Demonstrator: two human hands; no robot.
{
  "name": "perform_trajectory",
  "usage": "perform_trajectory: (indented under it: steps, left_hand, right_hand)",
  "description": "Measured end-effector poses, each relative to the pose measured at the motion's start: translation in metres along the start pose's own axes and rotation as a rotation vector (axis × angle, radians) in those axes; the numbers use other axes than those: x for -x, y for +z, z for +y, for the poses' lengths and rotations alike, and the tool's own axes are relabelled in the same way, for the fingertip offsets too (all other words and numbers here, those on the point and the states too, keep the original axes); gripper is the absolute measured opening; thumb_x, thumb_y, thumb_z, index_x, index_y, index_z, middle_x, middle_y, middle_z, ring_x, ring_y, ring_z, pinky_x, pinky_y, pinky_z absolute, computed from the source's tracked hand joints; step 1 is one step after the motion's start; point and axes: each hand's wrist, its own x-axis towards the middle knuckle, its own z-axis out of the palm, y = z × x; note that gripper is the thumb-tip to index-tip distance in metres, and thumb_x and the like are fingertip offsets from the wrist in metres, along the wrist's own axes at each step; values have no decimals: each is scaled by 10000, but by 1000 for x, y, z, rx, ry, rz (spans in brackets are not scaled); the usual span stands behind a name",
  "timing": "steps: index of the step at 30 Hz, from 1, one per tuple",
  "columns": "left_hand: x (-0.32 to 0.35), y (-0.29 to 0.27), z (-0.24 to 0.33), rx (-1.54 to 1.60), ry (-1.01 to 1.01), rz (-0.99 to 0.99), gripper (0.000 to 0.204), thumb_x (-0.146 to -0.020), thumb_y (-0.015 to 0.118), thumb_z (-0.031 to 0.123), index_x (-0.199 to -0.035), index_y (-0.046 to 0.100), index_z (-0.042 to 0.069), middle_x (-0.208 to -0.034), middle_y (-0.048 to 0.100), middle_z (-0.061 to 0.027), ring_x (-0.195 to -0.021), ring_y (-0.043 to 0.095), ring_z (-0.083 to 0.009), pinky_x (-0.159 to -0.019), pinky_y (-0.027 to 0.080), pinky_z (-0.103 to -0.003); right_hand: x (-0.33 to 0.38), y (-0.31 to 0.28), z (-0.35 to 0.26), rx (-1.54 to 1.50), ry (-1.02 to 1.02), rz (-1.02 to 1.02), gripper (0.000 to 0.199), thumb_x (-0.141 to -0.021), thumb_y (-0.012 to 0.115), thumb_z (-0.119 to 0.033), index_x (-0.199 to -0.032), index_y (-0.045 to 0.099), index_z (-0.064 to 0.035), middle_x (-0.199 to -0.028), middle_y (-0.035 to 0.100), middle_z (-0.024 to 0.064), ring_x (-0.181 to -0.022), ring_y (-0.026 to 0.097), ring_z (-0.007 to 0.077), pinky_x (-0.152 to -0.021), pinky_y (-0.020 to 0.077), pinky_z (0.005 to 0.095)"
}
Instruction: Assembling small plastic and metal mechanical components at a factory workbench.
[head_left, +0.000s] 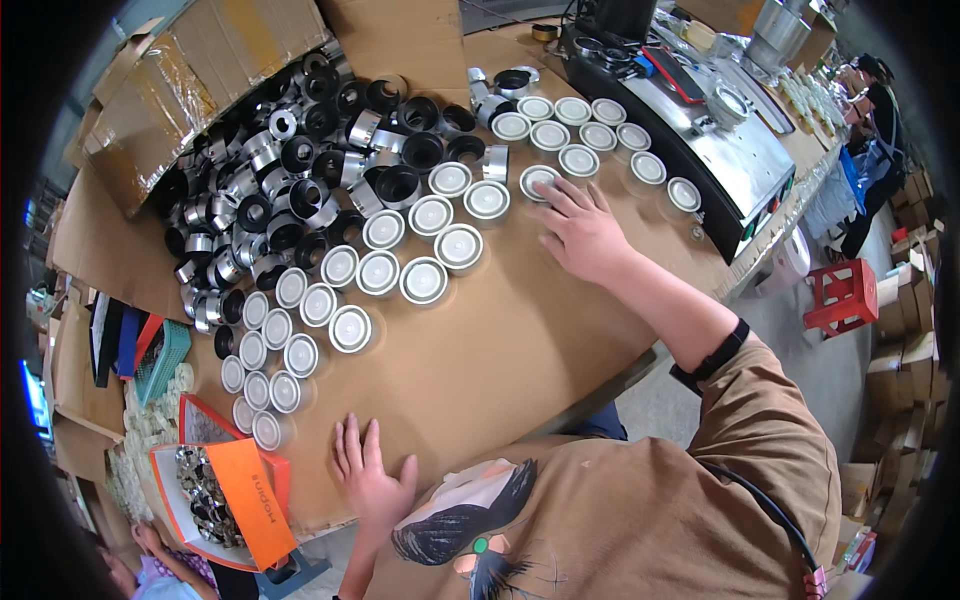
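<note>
My right hand (585, 236) reaches over the brown tabletop (490, 350) with its fingers stretched out and apart. Its fingertips touch the edge of a white-topped round piece (538, 184), and nothing shows gripped in the palm. Near the front edge, my left hand (374, 484) rests open on the board, fingers spread, holding nothing. Between the hands and the heap stand rows of similar pieces with white, ringed tops, such as the white-topped cup (424, 281) at the middle. Another group, including a white-topped cup (648, 168), stands at the far right.
A heap of black and silver rings (300, 155) spills from a cardboard box (200, 70) at the far left. An orange box (250, 500) holds small metal parts. A metal-topped case (690, 130) bears a red-edged phone (673, 75). Beyond are a red stool (842, 297) and other people.
</note>
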Motion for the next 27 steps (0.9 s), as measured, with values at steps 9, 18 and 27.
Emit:
perform_trajectory:
  steps: [9,18,27]
  left_hand:
    - [0,-2,9,4,-72,30,698,-790,758,366,-1387,587,48,-1554,431,-208,-1465,352,-413,-1184,255,-604]
    - [-5,3,-5,106,-33,89,709,-819,759,453,-1410,581,104,-1588,391,-161,-1503,302,-375,-1180,260,-627]
    - [-68,-27,-61,-17,-227,204,795,-886,698,542,-1524,465,128,-1602,371,-185,-1508,266,-458,-1181,293,-632]
  right_hand:
    - [14,-4,63,180,90,-15,348,-932,644,-238,-1275,684,-193,-1505,519,34,-1426,437,283,-1173,330,543]
    - [-18,-16,-86,-229,-239,131,617,-839,734,-173,-1427,557,-104,-1532,469,187,-1440,384,432,-1180,317,551]
    - [-23,36,-160,-149,-82,-201,769,-826,782,-342,-1516,466,-219,-1579,414,96,-1495,293,409,-1207,243,609]
